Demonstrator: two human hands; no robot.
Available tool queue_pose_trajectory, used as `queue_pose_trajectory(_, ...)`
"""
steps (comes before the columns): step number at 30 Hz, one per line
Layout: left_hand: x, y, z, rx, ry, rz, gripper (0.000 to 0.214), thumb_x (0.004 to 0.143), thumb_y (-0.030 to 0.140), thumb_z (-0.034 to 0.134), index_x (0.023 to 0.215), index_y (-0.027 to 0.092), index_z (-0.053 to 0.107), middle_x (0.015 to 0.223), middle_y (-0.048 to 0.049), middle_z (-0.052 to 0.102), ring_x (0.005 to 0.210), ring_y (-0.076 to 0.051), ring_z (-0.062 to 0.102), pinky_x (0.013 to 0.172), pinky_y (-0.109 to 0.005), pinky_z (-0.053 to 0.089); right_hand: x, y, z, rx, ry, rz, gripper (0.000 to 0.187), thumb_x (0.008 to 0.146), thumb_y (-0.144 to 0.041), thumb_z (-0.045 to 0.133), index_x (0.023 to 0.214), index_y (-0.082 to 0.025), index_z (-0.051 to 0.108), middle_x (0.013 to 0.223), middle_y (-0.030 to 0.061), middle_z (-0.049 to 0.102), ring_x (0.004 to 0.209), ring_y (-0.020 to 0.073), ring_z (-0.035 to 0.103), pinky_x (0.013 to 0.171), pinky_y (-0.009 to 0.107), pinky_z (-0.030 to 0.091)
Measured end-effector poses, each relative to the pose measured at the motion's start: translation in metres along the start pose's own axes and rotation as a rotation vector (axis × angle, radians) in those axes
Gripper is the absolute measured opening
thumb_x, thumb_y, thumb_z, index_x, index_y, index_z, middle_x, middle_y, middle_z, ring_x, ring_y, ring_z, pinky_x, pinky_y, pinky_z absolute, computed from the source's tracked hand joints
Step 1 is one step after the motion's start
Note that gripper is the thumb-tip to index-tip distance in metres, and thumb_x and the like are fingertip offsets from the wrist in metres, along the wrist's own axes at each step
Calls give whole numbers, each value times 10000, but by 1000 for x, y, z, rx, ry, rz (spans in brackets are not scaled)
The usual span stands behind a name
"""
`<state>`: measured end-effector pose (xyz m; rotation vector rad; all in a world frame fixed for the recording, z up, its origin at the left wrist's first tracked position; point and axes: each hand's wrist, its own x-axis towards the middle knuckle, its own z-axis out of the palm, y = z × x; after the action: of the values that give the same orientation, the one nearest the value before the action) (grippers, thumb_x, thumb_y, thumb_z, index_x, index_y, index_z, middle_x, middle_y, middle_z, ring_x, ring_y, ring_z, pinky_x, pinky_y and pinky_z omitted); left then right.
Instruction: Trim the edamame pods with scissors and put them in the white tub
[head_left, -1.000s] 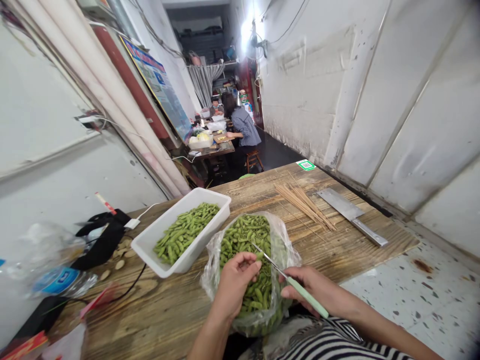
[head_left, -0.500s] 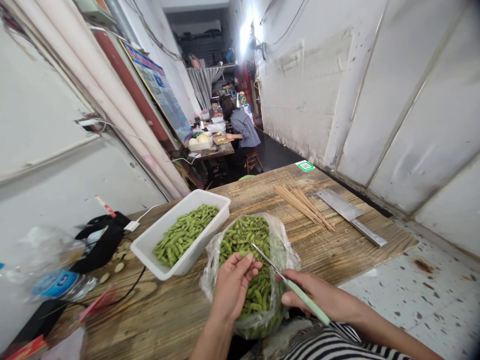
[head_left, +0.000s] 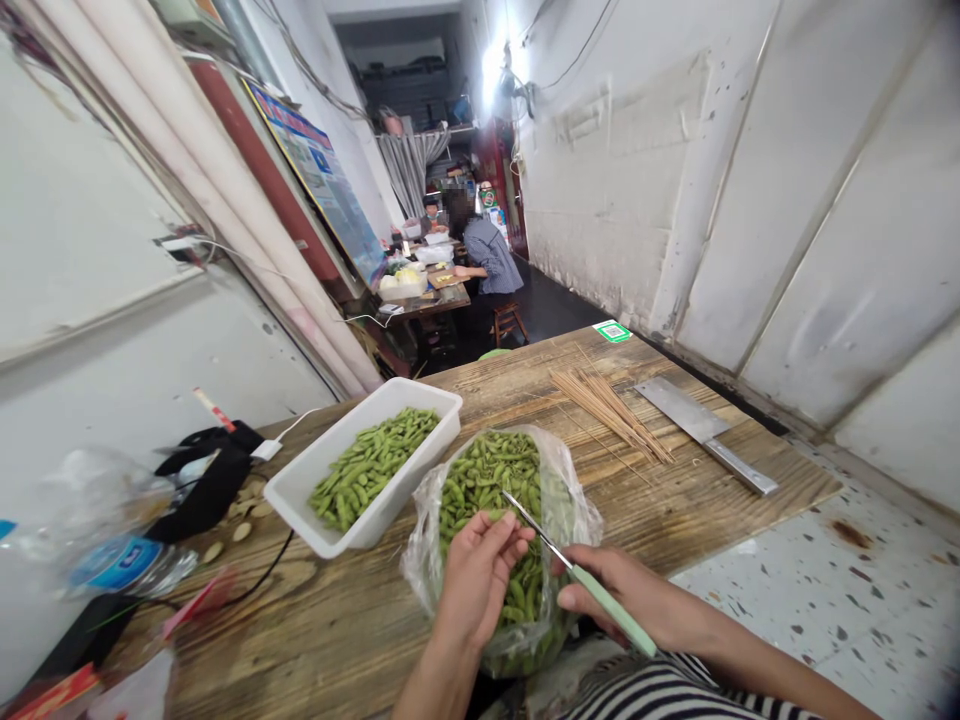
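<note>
Over a clear plastic bag (head_left: 429, 540) of green edamame pods (head_left: 491, 465), my left hand (head_left: 480, 570) is closed, thumb against fingers, on an edamame pod (head_left: 495, 514) that is mostly hidden. My right hand (head_left: 637, 595) grips scissors (head_left: 611, 605) with a pale green handle. Their blades point up and left, the tips close to my left fingertips. Left of the bag, a white plastic tub (head_left: 300, 515) holds more edamame pods (head_left: 375, 465).
Thin wooden skewers (head_left: 611, 410) and a cleaver (head_left: 701, 425) lie on the wooden table (head_left: 300, 640) to the right. A water bottle (head_left: 127, 565), black cable and nuts or shells crowd the left side. Farther back, a person (head_left: 487, 255) sits at another table.
My left hand has shifted slightly to the right, nearer the scissors. My right hand and the scissors have barely moved.
</note>
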<state>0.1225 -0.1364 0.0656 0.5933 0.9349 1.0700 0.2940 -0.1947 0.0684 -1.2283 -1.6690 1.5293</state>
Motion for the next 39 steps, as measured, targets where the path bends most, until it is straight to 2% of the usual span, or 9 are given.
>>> queue_pose_trajectory(4, 4, 0, -7, 79, 24, 45, 284, 568, 251, 818, 670, 133, 581, 649, 5, 623, 619, -105, 623, 558, -183, 487, 4, 9, 3, 86, 5, 73, 448, 806, -587, 572, 872, -145, 550, 506, -79, 423, 406, 63, 385, 373, 159, 284)
queue_pose_trajectory(7, 17, 21, -28, 303, 130, 254, 291, 617, 342, 761, 743, 141, 593, 660, -7, 637, 613, -131, 621, 593, -235, 495, 5, 18, 1, 159, 10, 114, 449, 774, -583, 612, 886, -154, 540, 495, -94, 398, 377, 58, 372, 338, 147, 295)
queue_pose_trajectory(11, 41, 72, -61, 1203, 539, 762, 324, 782, 366, 550, 991, 122, 589, 867, -98, 679, 774, -219, 642, 749, -355, 496, 5, 27, -2, 216, 18, 135, 463, 791, -576, 596, 988, -163, 529, 494, -104, 400, 365, 58, 376, 313, 132, 329)
queue_pose_trajectory(13, 46, 86, -67, 1386, 583, 840, 385, 762, 320, 563, 1074, 95, 584, 1058, -174, 640, 1008, -308, 576, 903, -442, 407, 6, 28, -4, 208, 22, 129, 458, 799, -567, 594, 1004, -162, 536, 484, -104, 405, 362, 57, 380, 309, 126, 327)
queue_pose_trajectory(18, 48, 61, -49, 1873, 252, 715, 307, 845, 356, 460, 776, 155, 681, 824, -144, 676, 878, -311, 607, 830, -424, 386, 6, 28, -6, 187, 19, 106, 456, 796, -550, 609, 1006, -150, 546, 505, -96, 414, 370, 55, 391, 315, 127, 329)
queue_pose_trajectory(20, 52, 46, -44, 2029, 221, 598, 291, 814, 364, 503, 769, 135, 677, 811, -171, 671, 872, -340, 607, 802, -434, 384, 6, 26, -6, 176, 16, 101, 458, 791, -549, 615, 1004, -150, 544, 526, -91, 419, 378, 56, 397, 322, 131, 336)
queue_pose_trajectory(24, 69, 35, -50, 1911, 318, 491, 253, 750, 266, 569, 927, 103, 646, 886, -193, 676, 951, -362, 589, 849, -456, 366, 4, 22, -8, 133, 20, 107, 449, 793, -547, 609, 997, -153, 547, 549, -84, 425, 393, 57, 397, 330, 134, 329)
queue_pose_trajectory(31, 69, 38, -62, 1638, 206, 487, 313, 799, 171, 456, 1062, 131, 620, 930, -126, 692, 853, -235, 640, 789, -342, 456, 3, 23, -8, 138, 16, 125, 453, 800, -554, 594, 1017, -160, 536, 558, -82, 418, 405, 67, 412, 346, 142, 345)
queue_pose_trajectory(39, 18, 30, -34, 606, -87, 150, 339, 663, 343, 723, 936, 148, 681, 674, -8, 605, 565, -128, 547, 555, -242, 428, 0, 2, -12, 22, 6, 9, 415, 839, -537, 553, 959, -140, 555, 666, -39, 469, 492, 69, 415, 419, 159, 337)
